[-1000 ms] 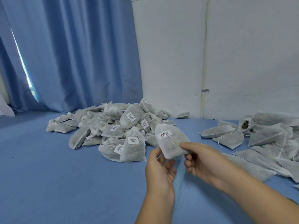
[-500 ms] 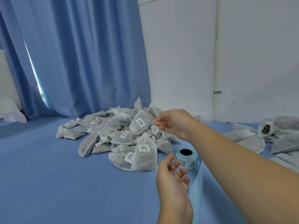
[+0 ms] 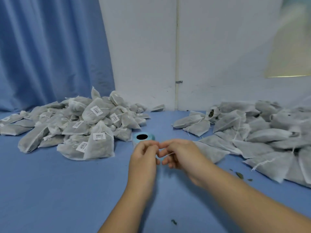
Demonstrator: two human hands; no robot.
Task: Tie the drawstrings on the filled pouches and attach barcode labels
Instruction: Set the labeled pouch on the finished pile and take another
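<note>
My left hand (image 3: 144, 155) and my right hand (image 3: 178, 153) meet fingertip to fingertip just in front of the light blue label roll (image 3: 143, 137), low over the blue table (image 3: 67, 190). Both are motion-blurred with curled fingers. A pale blue bit of the roll's backing strip (image 3: 160, 159) shows between them, and my left hand seems to pinch it. My right fingers pinch a thin white edge (image 3: 170, 153), apparently a label. A pile of tied, labelled pouches (image 3: 94, 125) lies at the left. Unlabelled pouches (image 3: 252, 132) are heaped at the right.
A blue curtain (image 3: 50, 56) hangs behind the left pile and a white wall (image 3: 210, 56) stands behind the right one. Small dark herb crumbs (image 3: 239, 175) lie on the table by the right pile, and another (image 3: 173, 221) near the front.
The labelled pouch I held a second ago has left my hands. My right hand has drawn back from the left pile and joined my left hand at the label roll.
</note>
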